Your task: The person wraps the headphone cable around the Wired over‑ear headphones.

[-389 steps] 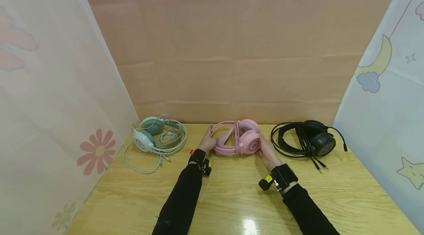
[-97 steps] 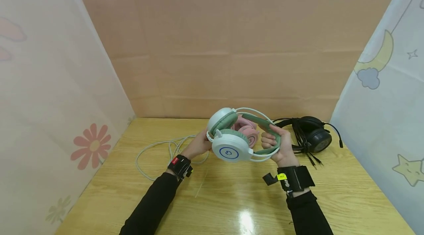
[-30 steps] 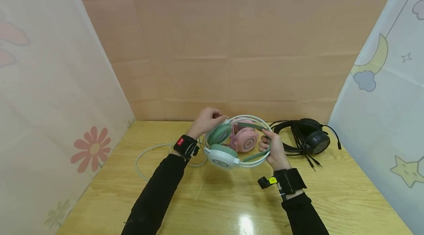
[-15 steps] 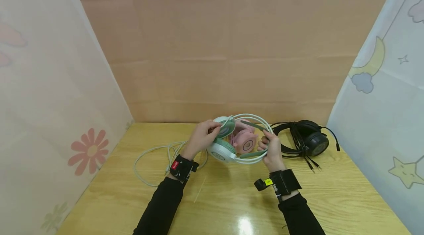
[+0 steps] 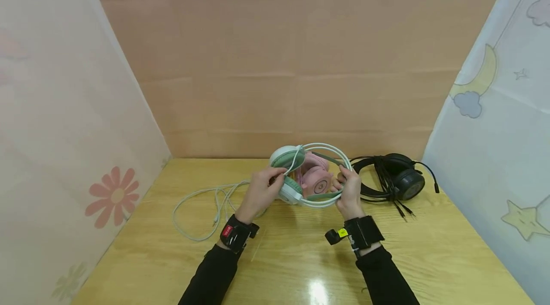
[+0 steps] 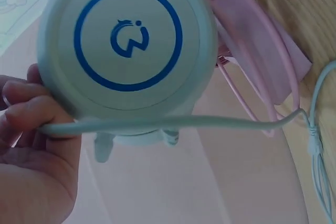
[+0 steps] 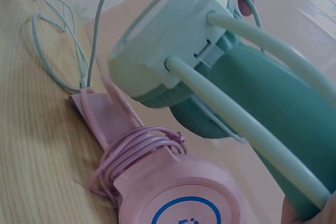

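A white-and-green pair of headphones [image 5: 291,194] is held up above the table, in front of the pink headphones. My right hand [image 5: 349,191] grips its headband at the right end, fingers curled round the white bands and the green strap. My left hand [image 5: 261,191] pinches its pale cable [image 6: 220,122] beside the ear cups. In the head view the cable crosses the ear cups up to the headband. The left wrist view shows the white ear cup [image 6: 128,40] just above the cable.
Pink headphones [image 5: 317,182] with a bundled cord lie behind the held pair. Black headphones [image 5: 408,181] with a microphone lie at the right. Loose loops of pale cable [image 5: 189,236] lie on the wooden table [image 5: 292,257] at the left.
The white-and-green headphones have gone from the table's left into my hands, over the pink pair. My left hand has moved from the ear cup to the cable, drawing it across the cups.
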{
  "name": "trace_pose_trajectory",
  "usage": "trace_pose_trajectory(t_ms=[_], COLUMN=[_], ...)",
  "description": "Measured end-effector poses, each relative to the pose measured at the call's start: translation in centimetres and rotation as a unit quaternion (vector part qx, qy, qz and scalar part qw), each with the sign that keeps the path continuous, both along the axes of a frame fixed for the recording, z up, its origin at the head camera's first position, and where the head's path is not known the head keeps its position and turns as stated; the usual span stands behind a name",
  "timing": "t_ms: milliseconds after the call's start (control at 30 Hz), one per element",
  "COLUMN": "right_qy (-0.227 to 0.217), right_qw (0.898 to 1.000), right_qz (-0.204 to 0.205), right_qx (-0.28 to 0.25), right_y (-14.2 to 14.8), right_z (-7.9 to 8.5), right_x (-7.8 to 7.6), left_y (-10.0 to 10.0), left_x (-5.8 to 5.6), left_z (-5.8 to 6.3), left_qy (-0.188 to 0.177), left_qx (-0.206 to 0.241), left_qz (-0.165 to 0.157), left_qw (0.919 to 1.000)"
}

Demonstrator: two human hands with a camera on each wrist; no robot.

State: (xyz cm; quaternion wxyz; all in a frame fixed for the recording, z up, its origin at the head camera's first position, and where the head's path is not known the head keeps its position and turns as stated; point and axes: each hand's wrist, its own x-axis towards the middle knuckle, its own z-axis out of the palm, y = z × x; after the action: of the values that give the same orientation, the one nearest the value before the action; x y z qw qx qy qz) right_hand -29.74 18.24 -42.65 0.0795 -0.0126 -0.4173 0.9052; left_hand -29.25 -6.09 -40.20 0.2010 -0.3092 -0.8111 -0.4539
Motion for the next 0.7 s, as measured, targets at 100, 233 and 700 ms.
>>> trace_pose_trajectory(t_ms=[100,233,700], right_qy=[0.001,0.0,-0.021], right_qw=[1.0,1.0,0.998], right_qz=[-0.009,-0.017,-0.013], right_qx=[0.004,-0.001,-0.052], right_y=[-0.3,-0.6,-0.3], right_z=[-0.1,0.0,-0.1], right_x=[-0.2,-0.4,-0.5], left_y=[-0.1,-0.3,0.0], left_x=[0.2,0.3,0.7], left_z=[0.1,0.2,-1.0], left_qy=[-0.026,-0.038,-0.047], left_qx=[-0.008,-0.02,-0.044], left_qz=[0.004,0.008,-0.114], left_qw=[0.9996,0.999,0.9914])
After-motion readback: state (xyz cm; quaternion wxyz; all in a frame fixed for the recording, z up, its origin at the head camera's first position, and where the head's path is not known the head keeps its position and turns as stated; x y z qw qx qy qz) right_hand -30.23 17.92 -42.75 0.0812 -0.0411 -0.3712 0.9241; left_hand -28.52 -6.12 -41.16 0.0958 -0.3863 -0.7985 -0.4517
